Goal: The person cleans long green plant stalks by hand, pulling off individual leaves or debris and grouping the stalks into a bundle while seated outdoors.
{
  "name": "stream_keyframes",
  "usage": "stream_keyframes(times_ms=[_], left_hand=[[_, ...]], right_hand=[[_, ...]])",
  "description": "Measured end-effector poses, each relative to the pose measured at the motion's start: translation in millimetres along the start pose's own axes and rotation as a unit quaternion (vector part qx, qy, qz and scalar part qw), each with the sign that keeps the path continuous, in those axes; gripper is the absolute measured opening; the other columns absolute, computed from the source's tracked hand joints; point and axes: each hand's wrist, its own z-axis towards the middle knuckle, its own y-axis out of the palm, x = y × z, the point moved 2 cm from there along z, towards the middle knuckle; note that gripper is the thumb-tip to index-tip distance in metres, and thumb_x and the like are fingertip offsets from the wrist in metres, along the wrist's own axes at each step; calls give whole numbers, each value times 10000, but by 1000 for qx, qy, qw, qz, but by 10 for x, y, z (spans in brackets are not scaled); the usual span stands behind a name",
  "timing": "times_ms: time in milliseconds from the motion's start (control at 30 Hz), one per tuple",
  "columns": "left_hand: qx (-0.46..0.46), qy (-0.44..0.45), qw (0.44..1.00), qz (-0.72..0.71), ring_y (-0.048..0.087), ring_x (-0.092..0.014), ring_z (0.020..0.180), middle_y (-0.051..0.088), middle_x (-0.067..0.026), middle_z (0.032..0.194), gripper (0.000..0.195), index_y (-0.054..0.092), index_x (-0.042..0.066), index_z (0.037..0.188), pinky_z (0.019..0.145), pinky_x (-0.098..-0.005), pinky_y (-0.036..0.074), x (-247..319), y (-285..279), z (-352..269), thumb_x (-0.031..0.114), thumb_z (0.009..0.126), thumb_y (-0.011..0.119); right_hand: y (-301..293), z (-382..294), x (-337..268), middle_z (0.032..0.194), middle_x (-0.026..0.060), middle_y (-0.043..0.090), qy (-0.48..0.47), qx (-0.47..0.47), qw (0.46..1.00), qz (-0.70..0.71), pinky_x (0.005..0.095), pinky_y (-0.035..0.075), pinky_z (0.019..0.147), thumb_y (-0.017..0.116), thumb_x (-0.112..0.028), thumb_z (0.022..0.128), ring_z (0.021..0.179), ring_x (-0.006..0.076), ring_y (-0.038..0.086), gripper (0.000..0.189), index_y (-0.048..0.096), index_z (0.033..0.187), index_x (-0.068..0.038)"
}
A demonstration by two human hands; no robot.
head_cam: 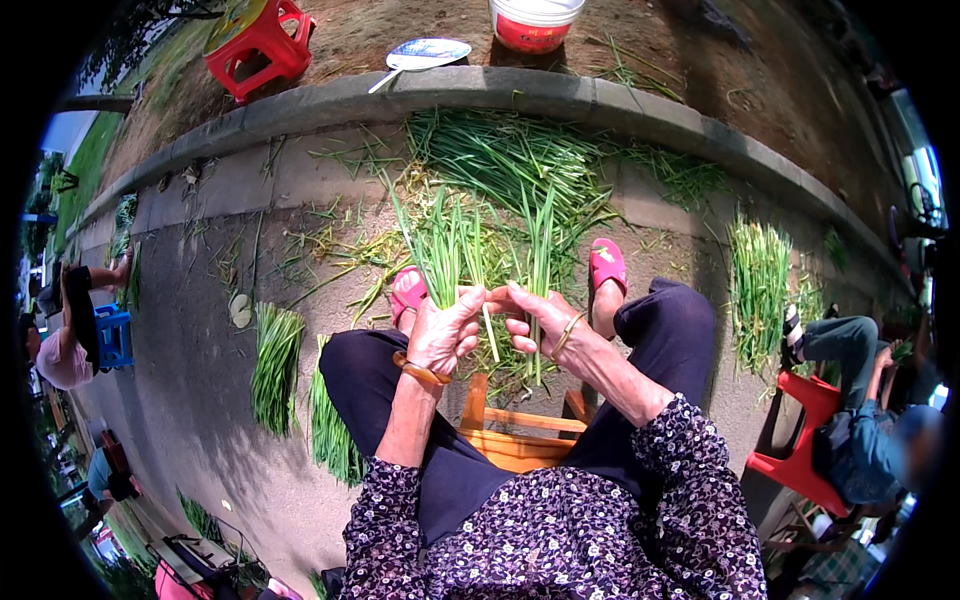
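Long green leafy stalks, which look like garlic chives, fill both hands. My left hand (445,330) is closed round the lower end of an upright bunch (437,251). My right hand (541,319) grips a smaller bunch (538,240), its pale ends sticking out below the fingers. Between the hands, close to the fingertips, a thin stalk (489,330) slants down. Beyond them a large heap of green stalks (510,154) lies against the curb, with loose yellowed trimmings (382,251) around my feet.
Sorted bundles lie on the pavement at the left (276,367) and right (759,289). Past the concrete curb (450,88) are a red plastic stool (259,49), a hand fan (427,54) and a white-and-red bucket (534,26). Other people sit on both sides. A wooden stool (517,448) is under me.
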Motion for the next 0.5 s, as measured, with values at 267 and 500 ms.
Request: stream_keyframes(times_ms=[267,500], left_hand=[[-15,-33,997,70,326,-2,353,563,-13,615,162,550,32,774,302,-140,238,-19,117,-24,192,769,577],[12,-22,996,89,334,-3,356,563,-14,610,133,559,47,772,304,-144,255,-51,104,-38,166,740,611]], right_hand=[[-167,164,135,742,39,557,-22,14,1000,11,234,442,507,510,-323,802,628,99,519,381,500,1011,-3],[40,67,91,802,4,561,-46,-19,999,3,217,425,592,517,-362,793,658,78,504,381,534,1010,-50]])
